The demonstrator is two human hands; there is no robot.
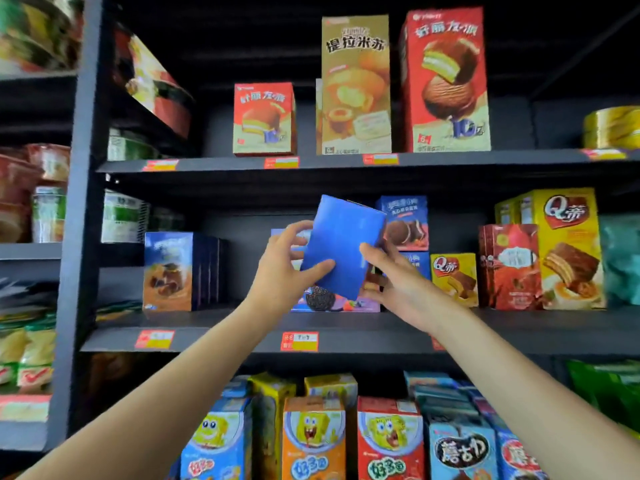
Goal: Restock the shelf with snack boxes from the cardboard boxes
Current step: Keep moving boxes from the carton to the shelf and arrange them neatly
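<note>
At centre frame, before the middle shelf [346,336], we pinch the plain blue cardboard snack box [343,247] with left hand [282,271] and right hand [398,282] on opposite edges (seemingly light, stiff, crushable).

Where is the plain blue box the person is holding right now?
In the head view, the blue box is tilted, held between the left hand and right hand before the middle shelf.

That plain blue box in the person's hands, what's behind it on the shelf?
Behind the blue box, gripped by the left hand and right hand, stand blue cookie boxes; a purple one shows below. Their middle parts are covered.
</note>
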